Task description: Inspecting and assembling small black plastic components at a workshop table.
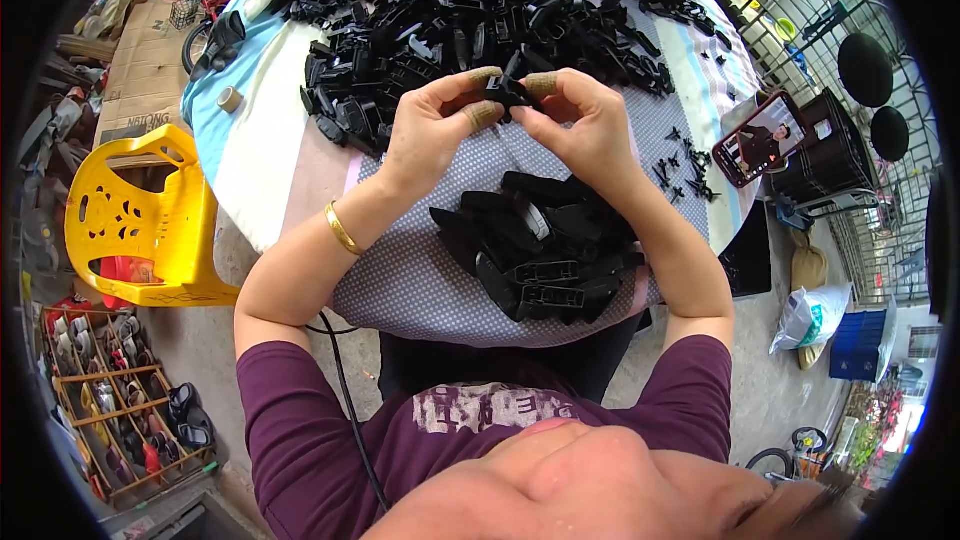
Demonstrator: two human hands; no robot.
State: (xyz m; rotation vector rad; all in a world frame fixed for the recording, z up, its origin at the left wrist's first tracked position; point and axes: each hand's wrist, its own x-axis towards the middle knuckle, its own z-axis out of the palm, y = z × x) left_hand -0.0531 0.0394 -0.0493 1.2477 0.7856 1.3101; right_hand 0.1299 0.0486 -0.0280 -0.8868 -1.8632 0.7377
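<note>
Part (510,93), small and black, was pinched between thumb and finger of both the left hand (430,130) and right hand (590,125), above the table (400,285). From it, a heap (450,25) was at twelve o'clock, a smaller pile (540,250) at six, tape (230,99) at nine, a phone (768,140) at three.

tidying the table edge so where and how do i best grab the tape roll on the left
Probably pinch the tape roll by its outer rim, thumb and fingers opposite, with the left hand coming from the near side once free of the black part: the roll is small and round and sits apart from the black heap.
</note>
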